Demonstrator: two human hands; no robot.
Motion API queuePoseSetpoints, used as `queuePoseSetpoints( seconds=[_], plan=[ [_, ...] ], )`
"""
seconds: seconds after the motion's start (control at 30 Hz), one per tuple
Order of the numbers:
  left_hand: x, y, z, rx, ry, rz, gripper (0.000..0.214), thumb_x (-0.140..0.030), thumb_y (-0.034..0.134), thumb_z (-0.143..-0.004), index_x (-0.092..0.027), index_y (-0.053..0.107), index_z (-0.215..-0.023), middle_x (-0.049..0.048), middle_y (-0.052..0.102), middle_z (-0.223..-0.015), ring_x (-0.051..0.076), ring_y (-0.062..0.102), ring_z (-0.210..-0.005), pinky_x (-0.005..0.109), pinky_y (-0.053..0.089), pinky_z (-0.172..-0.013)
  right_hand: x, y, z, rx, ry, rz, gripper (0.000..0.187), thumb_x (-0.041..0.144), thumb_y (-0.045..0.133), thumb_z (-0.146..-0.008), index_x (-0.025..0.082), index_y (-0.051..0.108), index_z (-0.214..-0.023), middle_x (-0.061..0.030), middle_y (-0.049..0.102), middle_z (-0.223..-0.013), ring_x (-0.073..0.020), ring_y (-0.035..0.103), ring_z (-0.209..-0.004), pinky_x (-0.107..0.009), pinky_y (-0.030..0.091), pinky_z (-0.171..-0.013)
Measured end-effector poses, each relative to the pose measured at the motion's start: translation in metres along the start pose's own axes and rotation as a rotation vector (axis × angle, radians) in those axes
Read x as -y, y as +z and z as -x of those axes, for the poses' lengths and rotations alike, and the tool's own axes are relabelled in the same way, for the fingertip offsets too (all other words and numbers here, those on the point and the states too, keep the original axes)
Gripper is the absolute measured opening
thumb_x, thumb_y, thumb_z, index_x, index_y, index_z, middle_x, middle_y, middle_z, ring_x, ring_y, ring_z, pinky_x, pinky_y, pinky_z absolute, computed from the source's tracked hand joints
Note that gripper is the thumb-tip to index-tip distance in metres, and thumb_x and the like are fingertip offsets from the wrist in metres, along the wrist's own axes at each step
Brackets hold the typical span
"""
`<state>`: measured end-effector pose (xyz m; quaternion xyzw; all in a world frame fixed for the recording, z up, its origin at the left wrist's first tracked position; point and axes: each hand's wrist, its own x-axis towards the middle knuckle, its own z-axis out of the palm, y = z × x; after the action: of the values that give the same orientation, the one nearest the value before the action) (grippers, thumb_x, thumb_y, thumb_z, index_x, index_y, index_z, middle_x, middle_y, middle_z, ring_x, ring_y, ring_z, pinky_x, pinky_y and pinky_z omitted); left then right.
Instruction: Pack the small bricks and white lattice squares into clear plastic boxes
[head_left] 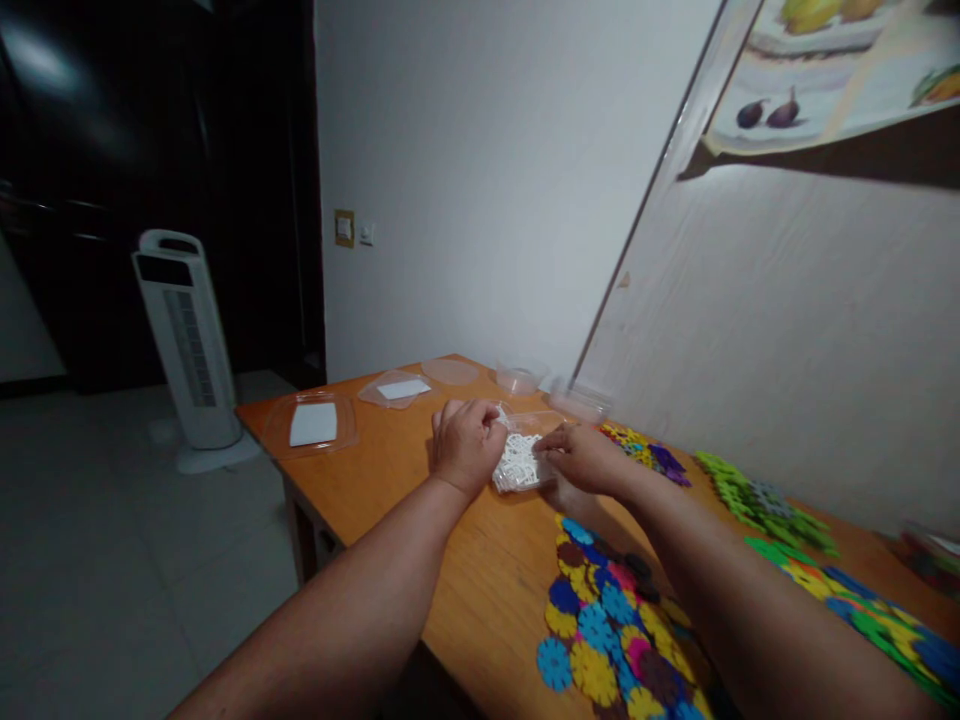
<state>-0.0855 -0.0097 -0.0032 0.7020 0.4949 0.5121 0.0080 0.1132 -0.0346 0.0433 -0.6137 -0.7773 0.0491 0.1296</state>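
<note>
A clear plastic container filled with small white plastic pieces stands on the wooden table. My left hand is curled around its left side, thumb toward the white pieces. From the right, my right hand reaches over the container, its fingers drawn together at the white pieces. Whatever those fingertips may hold is too small to make out. Below my right forearm lies a spread of colourful notched discs in blue, yellow, brown and pink.
Clear lids with white paper cards lie at the table's left. A round lid and clear tubs stand behind. Green pieces and multicoloured pieces line the wall side. A tower fan stands on the floor.
</note>
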Motion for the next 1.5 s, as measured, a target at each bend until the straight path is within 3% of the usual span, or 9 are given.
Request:
queuePoseSetpoints(
  seconds=[0.1,0.23,0.37,0.5,0.7,0.87,1.07,1.37,1.5],
  plan=[
    [0.001,0.002,0.0,-0.001,0.004,-0.002,0.008,-0.026,0.059,-0.083,-0.027,0.066,-0.086,0.0011,0.072,-0.091,0.023,0.058,-0.096,0.037,0.037,-0.083,-0.023,-0.011,0.004,-0.13,0.074,-0.139,0.026,0.021,0.054,-0.081,0.02,0.076,-0.094,-0.0056,0.075,-0.097,-0.0209,0.066,-0.09,-0.029,0.048,-0.082],
    [0.004,0.005,-0.001,0.005,0.009,-0.002,0.008,-0.027,0.059,-0.083,-0.027,0.066,-0.087,0.0012,0.072,-0.09,0.024,0.058,-0.096,0.037,0.037,-0.083,-0.069,-0.029,0.021,-0.317,0.278,-0.234,0.021,0.03,0.057,-0.078,0.018,0.072,-0.087,-0.004,0.07,-0.077,-0.0177,0.061,-0.071,-0.026,0.044,-0.062],
    [0.004,0.006,-0.001,0.004,0.019,0.002,0.007,-0.025,0.059,-0.082,-0.027,0.065,-0.085,0.0005,0.072,-0.091,0.023,0.058,-0.095,0.038,0.036,-0.083,-0.119,-0.035,0.046,-0.303,0.497,-0.194,0.013,0.028,0.059,-0.074,0.019,0.067,-0.073,-0.0003,0.061,-0.059,-0.0141,0.052,-0.054,-0.025,0.036,-0.052],
    [0.003,0.007,0.0,0.012,0.013,-0.001,0.007,-0.026,0.06,-0.082,-0.027,0.065,-0.085,0.0002,0.072,-0.092,0.023,0.058,-0.094,0.037,0.035,-0.082,-0.149,-0.027,0.069,-0.165,0.516,-0.13,0.011,0.023,0.059,-0.073,0.019,0.07,-0.074,0.0003,0.06,-0.058,-0.0139,0.053,-0.057,-0.024,0.037,-0.055],
    [0.0,0.006,0.001,0.07,0.007,-0.023,0.008,-0.029,0.059,-0.084,-0.027,0.066,-0.085,0.0006,0.072,-0.089,0.023,0.058,-0.094,0.036,0.034,-0.08,-0.146,-0.011,0.077,0.039,0.349,0.092,0.045,0.032,0.065,-0.076,0.027,0.072,-0.12,-0.0066,0.068,-0.101,-0.0219,0.063,-0.09,-0.03,0.045,-0.08],
    [0.0,0.005,0.001,0.112,0.011,-0.028,0.009,-0.031,0.058,-0.084,-0.027,0.066,-0.085,0.0008,0.071,-0.089,0.023,0.057,-0.094,0.035,0.034,-0.079,-0.141,-0.011,0.073,0.1,0.323,0.257,0.037,0.04,0.06,-0.084,0.03,0.074,-0.116,-0.0088,0.067,-0.107,-0.0237,0.062,-0.097,-0.031,0.044,-0.084],
    [-0.001,0.007,0.002,0.127,0.044,-0.023,0.009,-0.03,0.056,-0.084,-0.026,0.064,-0.084,0.0018,0.069,-0.087,0.023,0.057,-0.093,0.036,0.034,-0.081,-0.131,-0.02,0.074,0.153,0.252,0.281,0.033,0.038,0.047,-0.092,0.022,0.076,-0.092,-0.0065,0.072,-0.087,-0.019,0.062,-0.081,-0.026,0.04,-0.071],
    [-0.006,0.009,0.005,0.164,0.035,-0.018,0.012,-0.03,0.056,-0.084,-0.025,0.067,-0.083,0.0034,0.067,-0.083,0.023,0.058,-0.091,0.036,0.035,-0.082,-0.12,-0.024,0.081,0.007,0.34,0.202,0.03,0.036,0.048,-0.088,0.02,0.072,-0.08,-0.0044,0.069,-0.076,-0.0166,0.059,-0.069,-0.026,0.033,-0.059],
    [-0.007,0.009,0.006,0.173,0.064,-0.01,0.012,-0.03,0.057,-0.083,-0.024,0.067,-0.08,0.0035,0.067,-0.083,0.022,0.058,-0.09,0.035,0.035,-0.08,-0.114,-0.035,0.08,-0.202,0.436,-0.151,0.035,0.045,0.05,-0.086,0.017,0.069,-0.077,-0.0039,0.064,-0.067,-0.0153,0.055,-0.061,-0.026,0.037,-0.057]
  ],
)
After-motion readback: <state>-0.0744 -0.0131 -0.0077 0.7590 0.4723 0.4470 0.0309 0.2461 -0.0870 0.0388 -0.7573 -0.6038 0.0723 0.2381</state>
